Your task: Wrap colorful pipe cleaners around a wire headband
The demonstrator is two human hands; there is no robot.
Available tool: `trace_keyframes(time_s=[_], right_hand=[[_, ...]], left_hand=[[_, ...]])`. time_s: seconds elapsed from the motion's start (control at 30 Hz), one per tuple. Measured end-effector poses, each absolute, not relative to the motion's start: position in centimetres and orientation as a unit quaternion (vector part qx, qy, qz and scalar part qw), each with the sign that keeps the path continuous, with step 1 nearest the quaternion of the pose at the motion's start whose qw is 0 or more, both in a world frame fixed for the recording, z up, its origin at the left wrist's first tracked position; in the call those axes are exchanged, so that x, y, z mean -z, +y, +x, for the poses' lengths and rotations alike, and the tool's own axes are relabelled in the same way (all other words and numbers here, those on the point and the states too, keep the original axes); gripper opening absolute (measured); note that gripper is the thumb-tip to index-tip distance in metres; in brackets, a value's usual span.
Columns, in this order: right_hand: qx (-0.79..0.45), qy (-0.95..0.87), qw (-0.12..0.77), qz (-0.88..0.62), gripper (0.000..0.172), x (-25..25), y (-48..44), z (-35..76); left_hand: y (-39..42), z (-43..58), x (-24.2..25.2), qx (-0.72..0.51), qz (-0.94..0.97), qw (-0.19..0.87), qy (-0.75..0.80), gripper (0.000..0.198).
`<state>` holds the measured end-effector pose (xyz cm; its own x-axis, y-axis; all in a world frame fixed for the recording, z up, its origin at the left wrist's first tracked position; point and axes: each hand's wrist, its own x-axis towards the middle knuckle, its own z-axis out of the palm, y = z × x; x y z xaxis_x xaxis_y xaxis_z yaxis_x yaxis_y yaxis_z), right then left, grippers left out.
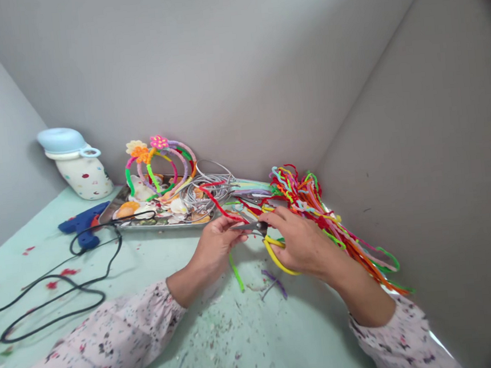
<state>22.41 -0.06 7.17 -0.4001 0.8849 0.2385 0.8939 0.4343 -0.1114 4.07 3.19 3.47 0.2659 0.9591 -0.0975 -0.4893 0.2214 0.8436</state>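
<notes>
A red pipe cleaner (215, 200) is pinched between the fingertips of my left hand (215, 245), its long end rising up and to the left. My right hand (300, 237) grips a pair of scissors (277, 257) with yellow handles. The dark blades reach across to my left fingertips, close to the pipe cleaner; whether they touch it I cannot tell. A green pipe cleaner piece (236, 273) hangs or lies just below my left hand. On the table nearby lies a short purple piece (275, 283).
A metal tray (163, 228) holds shells, coiled wire (207, 193) and colourful flower-topped hoops (158, 163). Bundled pipe cleaners (311, 195) lie along the right wall. At left are a blue glue gun (84, 224), its black cord (80, 287) and a white bottle (83, 172).
</notes>
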Motion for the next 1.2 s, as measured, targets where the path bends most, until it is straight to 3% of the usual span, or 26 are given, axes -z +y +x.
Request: trace_keyframes(time_s=[0.57, 1.2], right_hand=[[0.035, -0.831, 0.086, -0.549, 0.047, -7.8, -0.4, 21.7], [0.052, -0.832, 0.111, -0.541, 0.047, -7.1, -0.3, 22.0]], left_hand=[[3.5, 3.8, -2.9, -0.517, 0.412, 0.678, 0.322, 0.020], [3.3, 3.9, -3.6, -0.532, 0.386, 0.685, 0.314, 0.019]])
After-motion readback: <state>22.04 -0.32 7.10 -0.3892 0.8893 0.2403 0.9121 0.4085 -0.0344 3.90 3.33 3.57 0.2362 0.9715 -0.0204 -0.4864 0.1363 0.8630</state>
